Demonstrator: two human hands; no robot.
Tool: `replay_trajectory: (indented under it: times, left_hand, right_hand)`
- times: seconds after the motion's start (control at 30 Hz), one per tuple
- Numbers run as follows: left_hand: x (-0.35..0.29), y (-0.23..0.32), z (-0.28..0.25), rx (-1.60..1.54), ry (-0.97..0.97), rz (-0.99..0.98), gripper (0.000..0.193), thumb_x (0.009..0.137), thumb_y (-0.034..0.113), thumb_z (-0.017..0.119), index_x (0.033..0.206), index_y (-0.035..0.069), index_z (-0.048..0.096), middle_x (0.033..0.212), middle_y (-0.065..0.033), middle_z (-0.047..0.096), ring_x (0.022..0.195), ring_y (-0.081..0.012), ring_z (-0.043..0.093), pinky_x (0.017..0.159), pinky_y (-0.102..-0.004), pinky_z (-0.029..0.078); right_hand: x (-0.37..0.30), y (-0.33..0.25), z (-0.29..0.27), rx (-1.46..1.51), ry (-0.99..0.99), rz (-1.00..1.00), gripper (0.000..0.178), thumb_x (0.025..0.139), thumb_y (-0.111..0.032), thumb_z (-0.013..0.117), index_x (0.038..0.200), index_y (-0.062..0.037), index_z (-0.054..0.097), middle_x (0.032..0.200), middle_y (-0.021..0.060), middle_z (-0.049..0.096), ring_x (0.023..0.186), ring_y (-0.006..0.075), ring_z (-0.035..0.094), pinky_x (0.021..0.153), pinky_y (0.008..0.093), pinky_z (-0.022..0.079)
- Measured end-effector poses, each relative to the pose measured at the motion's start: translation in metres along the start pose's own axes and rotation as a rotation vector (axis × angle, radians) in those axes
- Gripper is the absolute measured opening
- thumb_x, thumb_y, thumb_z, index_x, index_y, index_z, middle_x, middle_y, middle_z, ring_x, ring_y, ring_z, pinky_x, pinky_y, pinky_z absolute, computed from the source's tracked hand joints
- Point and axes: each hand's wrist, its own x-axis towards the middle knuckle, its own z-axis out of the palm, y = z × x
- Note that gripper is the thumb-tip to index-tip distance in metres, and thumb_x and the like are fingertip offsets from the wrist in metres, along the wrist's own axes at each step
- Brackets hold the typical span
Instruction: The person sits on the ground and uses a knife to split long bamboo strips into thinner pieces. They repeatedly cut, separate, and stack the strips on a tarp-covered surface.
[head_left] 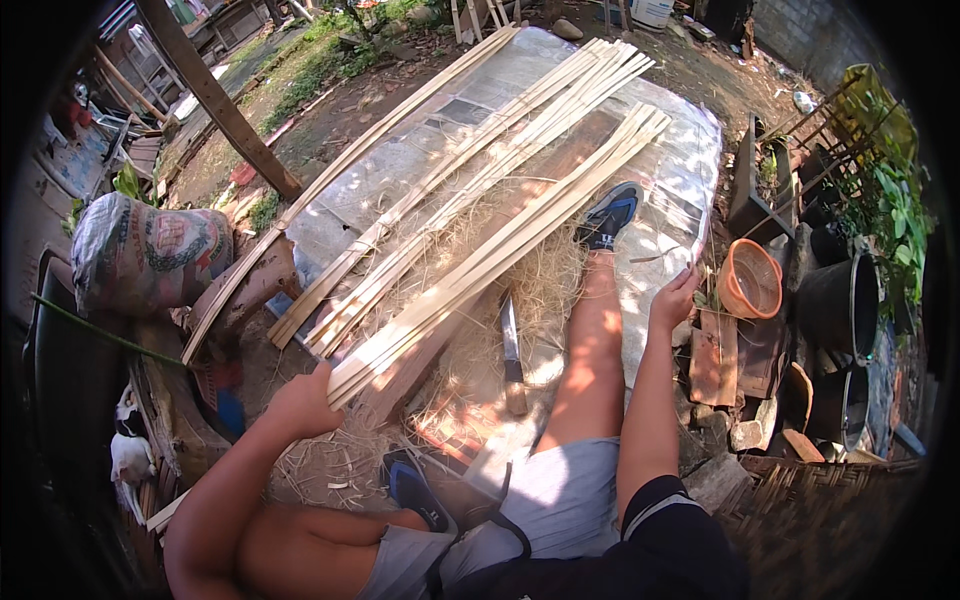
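My left hand (pixel 312 402) is closed around the near end of a bundle of pale bamboo strips (pixel 500 255), which slants away to the far right. More bundles of strips (pixel 480 190) lie side by side beyond it on a light plastic sheet (pixel 670 150). My right hand (pixel 676 298) is raised past my outstretched leg, near the sheet's right edge, its fingers pinched together. What they pinch, if anything, is too small to make out. Between my legs lies a knife (pixel 511 355) with a wooden handle, among curly shavings (pixel 545 285).
An orange bucket (pixel 750 279) stands right of my right hand, with black pots (pixel 840 305) and loose bricks around it. A stuffed sack (pixel 150 250) and a wooden post (pixel 220 100) are at left. A black-and-white cat (pixel 131 455) is at far left.
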Motion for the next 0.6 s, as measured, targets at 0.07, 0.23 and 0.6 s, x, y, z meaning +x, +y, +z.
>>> replay_trajectory:
  times: [0.07,0.23,0.6]
  left_hand:
    - [-0.004,-0.002,-0.001,0.004,0.024,0.009,0.057,0.076,0.028,0.074,0.121,0.002,0.050,0.104,-0.0281,0.071,0.101,-0.0453,0.069,0.088,-0.0513,0.055]
    - [-0.002,0.000,-0.010,0.027,0.071,0.068,0.056,0.077,0.029,0.073,0.121,0.002,0.051,0.106,-0.0267,0.071,0.103,-0.0434,0.069,0.088,-0.0499,0.056]
    - [0.006,-0.010,0.005,-0.037,0.133,0.185,0.067,0.074,0.028,0.072,0.129,-0.002,0.051,0.102,-0.0293,0.070,0.100,-0.0449,0.069,0.087,-0.0513,0.055]
  right_hand:
    - [0.008,-0.058,-0.029,0.204,-0.118,-0.093,0.025,0.108,-0.026,0.051,0.115,-0.0073,0.065,0.098,0.0188,0.073,0.085,0.0422,0.070,0.072,0.0499,0.054]
    - [-0.083,-0.174,-0.058,0.333,-0.786,-0.701,0.015,0.101,-0.021,0.059,0.100,-0.0110,0.069,0.093,0.0139,0.069,0.082,0.0374,0.069,0.072,0.0454,0.056]
    - [-0.349,-0.299,0.009,1.142,-1.414,1.077,0.030,0.102,-0.029,0.057,0.118,-0.0080,0.070,0.104,0.0124,0.073,0.090,0.0190,0.069,0.075,0.0344,0.055]
